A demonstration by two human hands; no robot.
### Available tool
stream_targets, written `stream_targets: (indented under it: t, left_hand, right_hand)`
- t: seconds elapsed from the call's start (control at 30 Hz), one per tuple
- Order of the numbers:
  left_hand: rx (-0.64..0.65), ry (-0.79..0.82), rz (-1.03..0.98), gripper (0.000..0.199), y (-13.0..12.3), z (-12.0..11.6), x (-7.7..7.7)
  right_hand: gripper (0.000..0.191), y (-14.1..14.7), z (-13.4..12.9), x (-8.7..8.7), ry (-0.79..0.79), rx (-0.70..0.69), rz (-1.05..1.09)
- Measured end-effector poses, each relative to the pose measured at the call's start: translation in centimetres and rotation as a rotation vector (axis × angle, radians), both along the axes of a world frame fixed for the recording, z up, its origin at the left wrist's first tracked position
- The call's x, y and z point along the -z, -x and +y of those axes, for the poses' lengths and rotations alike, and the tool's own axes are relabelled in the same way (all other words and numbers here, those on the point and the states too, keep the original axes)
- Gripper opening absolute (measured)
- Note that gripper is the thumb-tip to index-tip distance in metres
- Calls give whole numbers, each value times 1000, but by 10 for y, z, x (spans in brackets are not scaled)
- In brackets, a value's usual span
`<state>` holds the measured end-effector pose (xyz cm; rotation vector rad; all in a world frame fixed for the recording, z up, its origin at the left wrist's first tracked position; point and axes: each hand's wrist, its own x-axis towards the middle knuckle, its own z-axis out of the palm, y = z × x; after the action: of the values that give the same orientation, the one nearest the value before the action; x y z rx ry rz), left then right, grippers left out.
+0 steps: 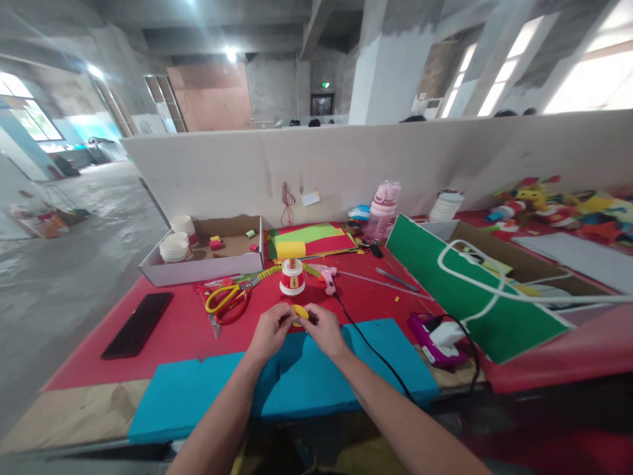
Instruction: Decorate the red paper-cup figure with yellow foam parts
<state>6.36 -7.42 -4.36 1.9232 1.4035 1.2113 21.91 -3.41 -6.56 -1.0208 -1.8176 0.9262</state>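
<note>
Between the fingertips of both hands is a small round yellow paper piece (299, 315). My left hand (273, 328) is closed and pinches its left edge, while my right hand (320, 324) pinches the right edge. Just beyond my hands stands a white paper cup with a red band (292, 277), upside down, with folded yellow-green strips spreading to both sides. A pink glue gun (328, 278) lies right of the cup, its black cord running toward me. Scissors (230, 299) with yellow and red handles lie to the left.
A white box (208, 269) holds cups and small rolls at left; a phone (138, 324) lies nearer. Coloured sheets (316, 239) and a pink bottle (383, 208) are behind. On the right are a green board (465, 290) and a purple power strip (435, 346). Blue padding (198, 396) lines the front edge.
</note>
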Motion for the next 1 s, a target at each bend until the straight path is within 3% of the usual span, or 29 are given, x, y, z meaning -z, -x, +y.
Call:
stream_targets:
  t: [0.3,0.7,0.8,0.87,1.0]
  left_hand:
    - [-46,8,182,16,-6,-1,3]
    - [-204,33,118,34,-2,1,6]
    - [-261,-38,42,26,0,2,5]
    - [-246,-39,-36,18,-1,2,5]
    - [-160,72,-96,22,-1,3,6]
  right_hand:
    - [19,-1,2,2,78,-11,59]
    - [30,-2,10,9,231,-17,214]
    - [31,-2,11,11,265,-17,237]
    - [30,-2,11,11,259,-27,230]
    - [29,-1,10,10,209,-63,187]
